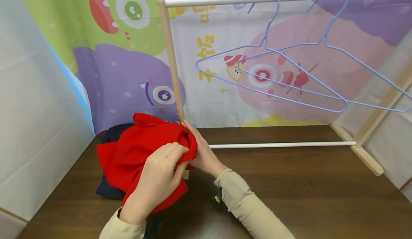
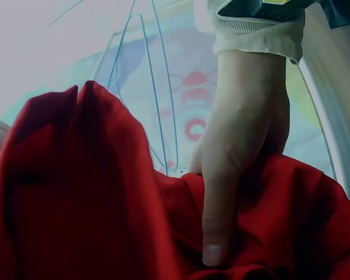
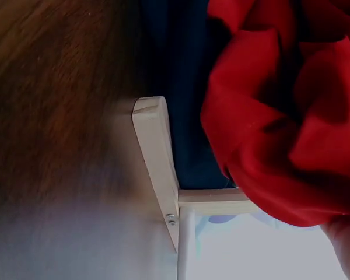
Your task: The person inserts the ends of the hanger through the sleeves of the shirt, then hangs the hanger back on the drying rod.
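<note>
A bunched red garment is held up above the table's left side; its exact kind is hidden by the folds. My left hand pinches a folded edge of it from the near side. On the garment's right side my right hand holds the same edge from behind, partly covered by cloth. In the left wrist view, the right hand lays its thumb along the red fabric. Beneath and behind the red garment lies a dark navy cloth, also seen beside the rack's foot as navy cloth.
A rack with a white top rail and wooden post stands behind the hands. Two blue hangers hang from it without clothes. A white lower bar runs just above the brown table. A wooden foot adjoins the navy cloth.
</note>
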`<state>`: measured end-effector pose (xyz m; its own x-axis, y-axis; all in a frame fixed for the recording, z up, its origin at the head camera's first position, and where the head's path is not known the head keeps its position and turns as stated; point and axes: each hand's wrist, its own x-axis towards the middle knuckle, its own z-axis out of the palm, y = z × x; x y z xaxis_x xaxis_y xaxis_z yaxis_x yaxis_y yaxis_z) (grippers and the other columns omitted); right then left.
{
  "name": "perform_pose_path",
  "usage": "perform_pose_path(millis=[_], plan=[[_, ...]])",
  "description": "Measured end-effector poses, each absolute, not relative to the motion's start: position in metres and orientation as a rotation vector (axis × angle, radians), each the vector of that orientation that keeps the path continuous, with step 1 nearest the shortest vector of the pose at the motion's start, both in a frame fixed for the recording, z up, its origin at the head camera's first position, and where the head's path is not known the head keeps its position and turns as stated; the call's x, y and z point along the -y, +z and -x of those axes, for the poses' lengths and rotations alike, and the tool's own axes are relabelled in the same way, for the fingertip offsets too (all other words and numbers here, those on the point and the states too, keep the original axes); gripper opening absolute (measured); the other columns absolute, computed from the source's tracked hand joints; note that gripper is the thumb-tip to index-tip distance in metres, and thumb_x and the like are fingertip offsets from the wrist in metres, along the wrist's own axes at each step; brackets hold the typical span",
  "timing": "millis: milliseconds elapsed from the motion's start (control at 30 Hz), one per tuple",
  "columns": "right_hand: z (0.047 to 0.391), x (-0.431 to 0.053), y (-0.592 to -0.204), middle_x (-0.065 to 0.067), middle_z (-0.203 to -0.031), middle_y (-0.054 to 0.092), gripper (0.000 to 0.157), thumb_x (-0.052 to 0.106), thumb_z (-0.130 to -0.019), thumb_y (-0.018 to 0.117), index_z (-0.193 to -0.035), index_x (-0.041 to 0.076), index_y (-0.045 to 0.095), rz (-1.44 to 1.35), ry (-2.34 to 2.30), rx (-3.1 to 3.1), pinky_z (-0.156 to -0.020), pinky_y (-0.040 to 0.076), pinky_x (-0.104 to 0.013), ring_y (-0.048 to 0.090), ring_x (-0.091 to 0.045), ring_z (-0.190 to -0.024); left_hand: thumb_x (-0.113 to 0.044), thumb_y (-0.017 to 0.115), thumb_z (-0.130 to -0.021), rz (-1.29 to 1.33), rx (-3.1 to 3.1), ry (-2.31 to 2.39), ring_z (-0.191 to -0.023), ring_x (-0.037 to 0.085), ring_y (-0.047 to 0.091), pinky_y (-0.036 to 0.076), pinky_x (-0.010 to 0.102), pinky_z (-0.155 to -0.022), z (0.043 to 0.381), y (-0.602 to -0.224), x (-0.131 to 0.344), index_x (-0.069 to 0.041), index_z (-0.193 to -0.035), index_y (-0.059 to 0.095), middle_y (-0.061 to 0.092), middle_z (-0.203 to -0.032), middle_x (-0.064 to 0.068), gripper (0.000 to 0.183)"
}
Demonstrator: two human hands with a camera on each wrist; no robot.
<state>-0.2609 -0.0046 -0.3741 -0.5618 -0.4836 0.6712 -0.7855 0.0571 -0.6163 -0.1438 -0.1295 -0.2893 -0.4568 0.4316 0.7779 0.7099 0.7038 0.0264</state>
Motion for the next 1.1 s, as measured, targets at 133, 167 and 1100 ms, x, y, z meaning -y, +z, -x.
perform_pose_path(millis=[133, 167, 1100], plan=[[0.259, 0.001, -0.374, -0.018, -0.136, 0.042, 0.084, -0.009, -0.073, 0.068, -0.142, 0.003, 0.022, -1.186, 1.506, 2.035, -0.097, 0.041, -0.035, 0.044, -0.027, -0.123, 0.001, 0.066, -0.07, 0.892, 2.11, -0.428, -0.069, 0.012, 0.051, 0.048, 0.027, -0.066, 0.143, -0.289, 0.127, -0.007, -0.089, 0.058, 0.058, -0.078, 0.002, 0.022], [0.258, 0.0, -0.374, -0.017, -0.133, 0.046, 0.081, -0.008, -0.073, 0.067, -0.141, 0.004, 0.025, -1.155, 1.492, 2.035, -0.095, 0.042, -0.035, 0.048, -0.026, -0.119, 0.001, 0.066, -0.07, 0.897, 2.107, -0.429, -0.069, 0.012, 0.051, 0.048, 0.027, -0.066, 0.143, -0.289, 0.127, -0.007, -0.089, 0.058, 0.058, -0.078, 0.002, 0.023], [0.25, -0.044, -0.337, -0.005, -0.088, 0.063, 0.028, -0.009, -0.078, 0.047, -0.097, 0.009, 0.057, -0.799, 1.428, 2.052, -0.074, 0.049, -0.032, 0.059, -0.016, -0.079, -0.004, 0.067, -0.078, 0.776, 2.102, -0.536, -0.071, 0.018, 0.062, 0.053, 0.034, -0.069, 0.148, -0.29, 0.133, -0.004, -0.097, 0.061, 0.065, -0.084, 0.006, 0.02]])
